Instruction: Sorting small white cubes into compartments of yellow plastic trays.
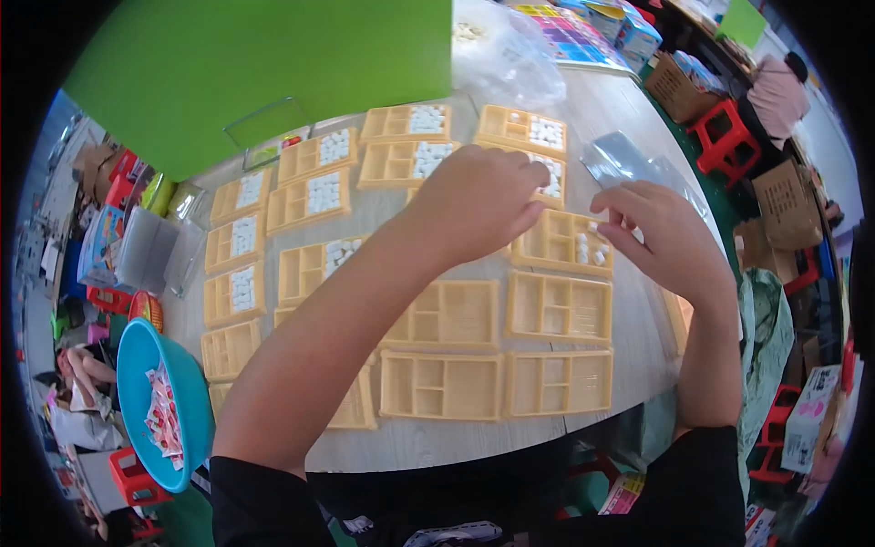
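Observation:
My left hand [488,196] reaches over a cream tray at the back right, with its fingers curled downward. Small white pieces fill part of that tray, and whatever the fingers hold is hidden. My right hand [670,237] is at the right edge of the compartment tray [542,248] just nearer, its fingers bent in. One white piece [592,226] lies by its thumb tip, and I cannot make out whether it is gripped. Several loose white pieces [583,248] sit in this tray's right compartment.
Rows of cream trays [440,385] cover the table, many holding white pieces. A green panel [264,73] stands behind them. At left is a turquoise basin [137,401] of small packets. Clear plastic cases [620,157] lie at right; a plastic bag [510,64] is at the back.

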Motion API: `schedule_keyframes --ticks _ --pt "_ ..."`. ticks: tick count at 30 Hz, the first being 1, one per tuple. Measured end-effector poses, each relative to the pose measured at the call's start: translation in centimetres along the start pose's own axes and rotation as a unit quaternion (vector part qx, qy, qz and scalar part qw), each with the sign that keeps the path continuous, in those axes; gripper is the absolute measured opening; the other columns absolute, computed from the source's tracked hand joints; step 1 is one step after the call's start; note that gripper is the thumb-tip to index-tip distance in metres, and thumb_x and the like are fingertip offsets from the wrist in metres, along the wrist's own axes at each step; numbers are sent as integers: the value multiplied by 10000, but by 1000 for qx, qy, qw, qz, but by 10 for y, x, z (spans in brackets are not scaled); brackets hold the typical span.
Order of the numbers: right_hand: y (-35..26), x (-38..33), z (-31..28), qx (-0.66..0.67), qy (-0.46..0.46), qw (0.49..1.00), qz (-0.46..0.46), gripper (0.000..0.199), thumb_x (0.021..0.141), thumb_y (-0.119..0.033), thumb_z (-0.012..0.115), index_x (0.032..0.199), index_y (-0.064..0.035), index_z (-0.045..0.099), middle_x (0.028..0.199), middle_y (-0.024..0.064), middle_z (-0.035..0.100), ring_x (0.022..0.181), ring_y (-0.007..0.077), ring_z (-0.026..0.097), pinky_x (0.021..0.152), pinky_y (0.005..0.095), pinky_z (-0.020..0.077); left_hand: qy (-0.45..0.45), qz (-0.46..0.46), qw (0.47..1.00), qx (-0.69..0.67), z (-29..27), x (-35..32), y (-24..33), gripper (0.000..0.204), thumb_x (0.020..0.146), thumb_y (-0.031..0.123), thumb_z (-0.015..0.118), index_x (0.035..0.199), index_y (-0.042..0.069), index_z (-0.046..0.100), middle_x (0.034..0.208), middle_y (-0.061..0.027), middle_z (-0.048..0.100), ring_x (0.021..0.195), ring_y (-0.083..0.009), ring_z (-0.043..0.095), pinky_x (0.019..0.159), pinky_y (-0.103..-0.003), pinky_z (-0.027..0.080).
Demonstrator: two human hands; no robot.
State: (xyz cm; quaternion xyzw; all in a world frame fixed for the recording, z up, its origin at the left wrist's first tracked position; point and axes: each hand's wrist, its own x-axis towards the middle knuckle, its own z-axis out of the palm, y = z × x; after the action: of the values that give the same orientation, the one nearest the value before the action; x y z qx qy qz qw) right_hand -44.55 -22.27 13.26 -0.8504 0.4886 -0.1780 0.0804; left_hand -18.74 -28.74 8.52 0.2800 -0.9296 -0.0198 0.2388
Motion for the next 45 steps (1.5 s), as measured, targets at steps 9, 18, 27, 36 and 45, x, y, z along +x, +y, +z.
schedule_keyframes --ticks 9,18,27,36,45 --pt "17 189 22 -140 -77 986 -53 256 1008 -89 481 1171 -40 674 1042 182 711 1035 369 678 924 454 516 26 -39 999 9 -76 -72 -5 107 929 194 670 934 88 667 893 -91 688 895 -268 688 804 -427 520" --pt "123 406 114 -64 -18 997 26 385 1011 -222 635 1370 -90 680 1295 206 716 1167 305 681 982 405 530 -19 -148 989 6 -138 -162 36 104 863 169 765 950 126 726 828 -8 639 763 -225 617 728 -379 480" --pt "243 432 131 220 -156 962 36 563 977 -406 728 1435 -90 643 1329 149 704 1142 233 654 993 407 527 -29 -123 992 11 -122 -161 18 114 851 178 765 949 139 721 805 13 618 751 -196 602 715 -358 468" --pt "150 398 121 -31 14 999 -11 528 985 -479 626 1363 -113 674 1284 215 717 1169 353 681 957 450 540 -36 -118 992 13 -123 -164 19 137 853 178 764 974 133 716 812 11 606 765 -187 607 713 -345 466" --pt "119 354 87 -164 193 967 -6 483 1019 -438 551 1219 -24 700 1169 238 730 1067 443 694 893 522 548 -41 -111 993 -9 -123 -167 35 226 840 164 772 1059 122 733 878 -7 645 785 -209 632 722 -369 485"
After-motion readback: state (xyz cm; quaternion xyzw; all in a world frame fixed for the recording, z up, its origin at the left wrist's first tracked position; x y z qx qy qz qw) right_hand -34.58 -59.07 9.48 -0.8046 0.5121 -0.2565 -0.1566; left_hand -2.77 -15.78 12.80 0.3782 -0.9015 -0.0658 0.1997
